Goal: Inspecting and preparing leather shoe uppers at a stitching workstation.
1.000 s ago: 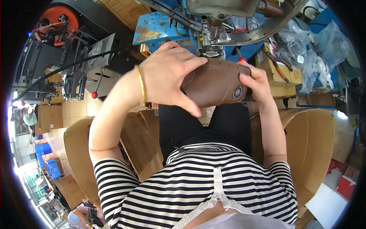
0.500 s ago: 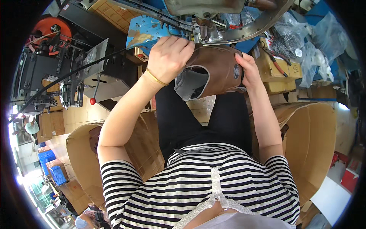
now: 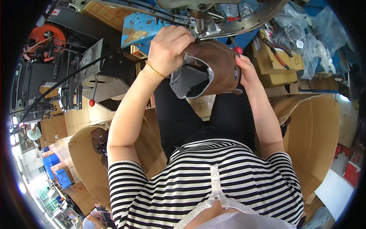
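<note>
A brown leather shoe upper (image 3: 223, 66) with a dark grey lining (image 3: 190, 78) hangs between my hands, just below the head of a metal machine (image 3: 200, 24). My left hand (image 3: 169, 49) is closed on its left edge, the fingertips curled out of sight against the leather. At the other end, my right hand (image 3: 248, 70) grips the upper with the thumb on the outer face, beside a small round dark emblem (image 3: 235, 72). The lined opening faces toward me and to the left. Where the upper's far edge meets the machine is partly hidden.
A curved metal track (image 3: 253, 24) sweeps off the machine to the right. Pliers (image 3: 280, 57) lie on a cardboard box (image 3: 272, 63) near plastic bags (image 3: 289, 28). Large open cartons (image 3: 310, 141) flank my legs. At left stands a dark machine with a red-knobbed lever (image 3: 92, 102).
The shoe upper has turned and shifted slightly left, showing more of its lined opening. A red knob now shows behind it, near my right thumb. Both hands keep their hold.
</note>
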`<action>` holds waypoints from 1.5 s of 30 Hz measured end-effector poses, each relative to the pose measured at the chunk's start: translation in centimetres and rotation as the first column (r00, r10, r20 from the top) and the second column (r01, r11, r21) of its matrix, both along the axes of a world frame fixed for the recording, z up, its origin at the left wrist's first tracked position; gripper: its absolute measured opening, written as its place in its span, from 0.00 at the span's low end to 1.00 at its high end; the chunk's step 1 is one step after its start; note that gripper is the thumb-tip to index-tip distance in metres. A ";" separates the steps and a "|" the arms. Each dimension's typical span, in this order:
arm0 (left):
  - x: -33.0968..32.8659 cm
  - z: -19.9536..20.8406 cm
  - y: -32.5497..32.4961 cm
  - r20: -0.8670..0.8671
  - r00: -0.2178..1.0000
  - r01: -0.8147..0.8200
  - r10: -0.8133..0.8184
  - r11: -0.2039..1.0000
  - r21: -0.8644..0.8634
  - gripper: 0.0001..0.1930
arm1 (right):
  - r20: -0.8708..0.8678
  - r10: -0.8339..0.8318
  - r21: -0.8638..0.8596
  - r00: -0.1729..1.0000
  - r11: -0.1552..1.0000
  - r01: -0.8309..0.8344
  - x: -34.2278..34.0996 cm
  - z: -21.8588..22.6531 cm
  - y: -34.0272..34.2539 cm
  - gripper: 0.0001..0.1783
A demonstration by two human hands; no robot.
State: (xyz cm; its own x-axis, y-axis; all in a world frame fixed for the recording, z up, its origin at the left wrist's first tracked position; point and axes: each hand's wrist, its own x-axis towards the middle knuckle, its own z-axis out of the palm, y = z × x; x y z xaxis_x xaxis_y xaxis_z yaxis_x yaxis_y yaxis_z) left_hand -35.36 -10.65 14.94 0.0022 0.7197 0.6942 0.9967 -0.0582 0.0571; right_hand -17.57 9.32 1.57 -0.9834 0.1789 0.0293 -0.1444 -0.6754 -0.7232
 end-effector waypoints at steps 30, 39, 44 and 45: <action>1.5 -1.0 -1.8 -0.043 0.997 -0.072 0.072 0.997 -0.016 0.16 | 0.163 -0.078 0.225 0.984 0.973 0.040 -1.5 3.3 0.4 0.14; 1.2 -1.2 -1.8 -0.034 0.996 -0.080 0.079 0.997 -0.019 0.16 | 0.171 -0.114 0.265 0.979 0.962 0.066 -1.2 3.9 0.1 0.14; 0.5 -1.8 -2.7 -0.001 0.997 -0.084 0.084 0.996 -0.007 0.16 | 0.176 -0.147 0.396 0.973 0.916 0.066 -1.5 6.3 -0.4 0.12; 0.3 -1.9 -2.9 0.013 0.996 -0.088 0.088 0.996 -0.003 0.16 | 0.178 -0.147 0.395 0.973 0.916 0.066 -1.7 6.9 -0.6 0.12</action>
State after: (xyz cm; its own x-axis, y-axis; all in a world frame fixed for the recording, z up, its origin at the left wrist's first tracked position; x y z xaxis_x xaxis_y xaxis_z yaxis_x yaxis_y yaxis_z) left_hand -35.06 -13.57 13.01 -0.0704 0.7183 0.6921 0.9971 0.0301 0.0701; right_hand -19.26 8.68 8.42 -0.9515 0.2975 -0.0782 -0.0250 -0.3281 -0.9443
